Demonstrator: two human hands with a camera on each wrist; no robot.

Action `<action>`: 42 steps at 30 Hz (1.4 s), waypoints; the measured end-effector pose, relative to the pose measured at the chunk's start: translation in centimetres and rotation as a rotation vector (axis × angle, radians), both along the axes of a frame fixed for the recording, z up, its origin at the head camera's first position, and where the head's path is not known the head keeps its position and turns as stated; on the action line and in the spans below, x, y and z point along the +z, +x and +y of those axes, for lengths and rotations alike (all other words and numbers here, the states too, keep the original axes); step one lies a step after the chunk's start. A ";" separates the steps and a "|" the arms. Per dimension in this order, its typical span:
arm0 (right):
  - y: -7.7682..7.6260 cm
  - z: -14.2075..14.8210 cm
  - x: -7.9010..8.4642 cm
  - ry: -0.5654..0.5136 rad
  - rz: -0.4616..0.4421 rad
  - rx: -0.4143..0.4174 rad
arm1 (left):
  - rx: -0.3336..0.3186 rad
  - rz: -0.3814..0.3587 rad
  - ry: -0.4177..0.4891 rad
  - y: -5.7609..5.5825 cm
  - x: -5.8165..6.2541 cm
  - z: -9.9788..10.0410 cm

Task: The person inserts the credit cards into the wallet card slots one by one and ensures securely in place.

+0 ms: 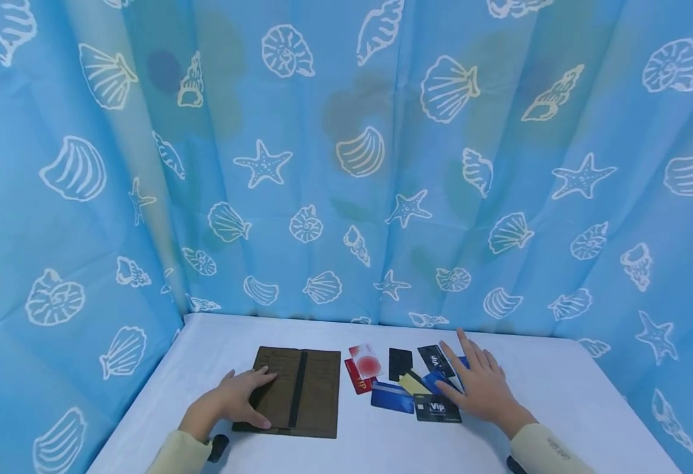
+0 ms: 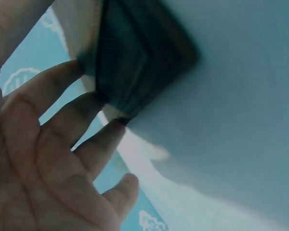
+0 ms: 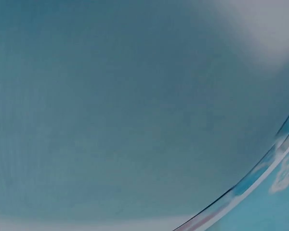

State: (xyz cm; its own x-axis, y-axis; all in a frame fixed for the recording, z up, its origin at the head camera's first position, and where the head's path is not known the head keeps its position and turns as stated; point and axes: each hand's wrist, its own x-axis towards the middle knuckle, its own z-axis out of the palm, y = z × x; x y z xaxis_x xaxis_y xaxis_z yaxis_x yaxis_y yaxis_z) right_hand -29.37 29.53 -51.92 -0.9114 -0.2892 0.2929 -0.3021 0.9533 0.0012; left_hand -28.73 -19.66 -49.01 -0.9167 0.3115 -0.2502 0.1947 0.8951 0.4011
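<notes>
While grips are released, the left hand (image 1: 239, 397) is laid on a brown rectangular wallet (image 1: 319, 395), the right hand (image 1: 481, 387) over multicoloured flat cards (image 1: 391, 399) beside it.

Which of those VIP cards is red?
The leftmost one, the red VIP card, partly under the white-and-red card; the far VIP card and near VIP card are black.

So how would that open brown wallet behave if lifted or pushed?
The brown wallet may fold near the dark strip down its middle. It looks thin, so it's probably light for its size. Lying flat, it should slide rather than roll.
</notes>
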 end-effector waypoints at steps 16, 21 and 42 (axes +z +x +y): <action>2.3 -3.6 -0.6 -0.134 -0.209 0.021 | 0.083 -0.067 0.089 2.4 -0.9 1.0; 2.2 -4.0 -0.7 -0.325 -0.328 -0.075 | 0.090 -0.080 0.138 2.6 -1.2 0.6; 0.3 -5.0 0.5 -0.377 -0.536 -0.109 | 0.116 -0.040 0.202 2.7 -1.2 0.3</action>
